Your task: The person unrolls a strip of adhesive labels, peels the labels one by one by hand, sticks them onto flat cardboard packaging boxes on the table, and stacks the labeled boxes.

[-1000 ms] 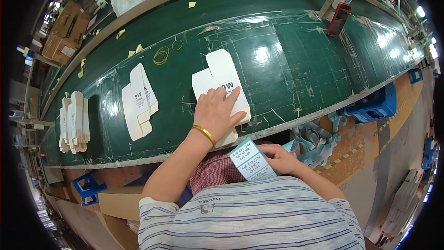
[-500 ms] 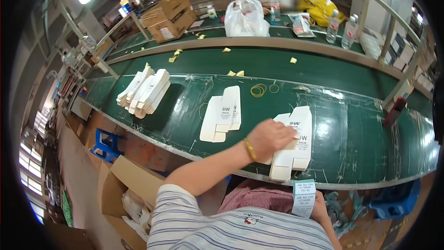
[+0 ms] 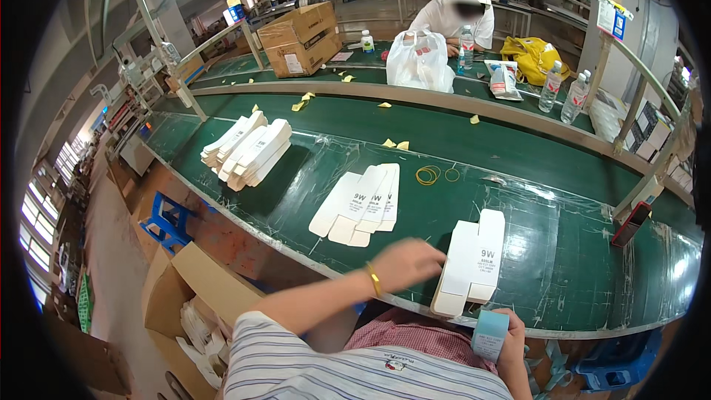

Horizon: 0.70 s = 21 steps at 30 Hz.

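My left hand (image 3: 406,265) is over the bench's near edge, its slightly blurred fingers stretched toward a stack of flat white cartons (image 3: 465,255). Nothing shows in its grasp; whether the fingertips touch the stack I cannot tell. Farther left, three white cartons (image 3: 361,204) lie fanned and overlapping. Below the stack, at the bench's front edge, my right hand (image 3: 512,344) is closed around a roll of pale blue printed labels (image 3: 490,333).
Bundled white cartons (image 3: 248,150) stand at the left of the green bench (image 3: 563,252). Yellow rubber bands (image 3: 428,175) lie beyond the fanned cartons. An open cardboard box (image 3: 196,289) stands on the floor at left. A person (image 3: 459,15) sits across, behind a white plastic bag (image 3: 420,63).
My left hand has moved left off the carton stack. The fanned group on the left has gained a carton. The right hand keeps hold of the label roll. The whole view has shifted.
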{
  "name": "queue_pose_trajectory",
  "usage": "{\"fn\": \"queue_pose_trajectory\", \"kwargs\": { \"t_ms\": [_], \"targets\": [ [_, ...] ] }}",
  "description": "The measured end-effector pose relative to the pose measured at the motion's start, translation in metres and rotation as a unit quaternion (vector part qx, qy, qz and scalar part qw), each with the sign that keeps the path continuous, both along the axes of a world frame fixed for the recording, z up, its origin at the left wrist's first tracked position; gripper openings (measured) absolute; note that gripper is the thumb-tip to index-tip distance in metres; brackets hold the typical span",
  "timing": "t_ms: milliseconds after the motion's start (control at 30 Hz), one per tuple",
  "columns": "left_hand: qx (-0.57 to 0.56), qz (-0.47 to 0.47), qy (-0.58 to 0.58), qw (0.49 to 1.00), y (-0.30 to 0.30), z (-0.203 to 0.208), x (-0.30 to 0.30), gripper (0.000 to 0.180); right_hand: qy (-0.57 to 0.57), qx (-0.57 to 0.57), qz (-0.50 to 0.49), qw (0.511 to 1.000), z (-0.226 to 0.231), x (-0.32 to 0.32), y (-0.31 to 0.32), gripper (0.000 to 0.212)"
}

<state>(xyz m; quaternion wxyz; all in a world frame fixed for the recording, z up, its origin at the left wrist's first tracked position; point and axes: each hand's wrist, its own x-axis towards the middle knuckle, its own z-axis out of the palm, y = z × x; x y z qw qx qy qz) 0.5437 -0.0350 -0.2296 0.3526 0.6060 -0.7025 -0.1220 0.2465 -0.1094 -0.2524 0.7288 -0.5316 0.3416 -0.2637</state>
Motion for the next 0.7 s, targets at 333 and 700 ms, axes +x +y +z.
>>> {"fn": "queue_pose_trajectory", "kwargs": {
  "t_ms": [333,700],
  "targets": [
    [0.266,-0.116,0.477,0.83,-0.017,0.013,-0.139,0.05,-0.006,-0.124,-0.135,0.983,-0.004,-0.01,-0.002,0.015],
    [0.199,-0.03,0.428,0.881,-0.023,0.012,-0.13,0.027,0.063,-0.346,-0.007,0.936,0.056,-0.014,-0.015,0.047]
  ]
}}
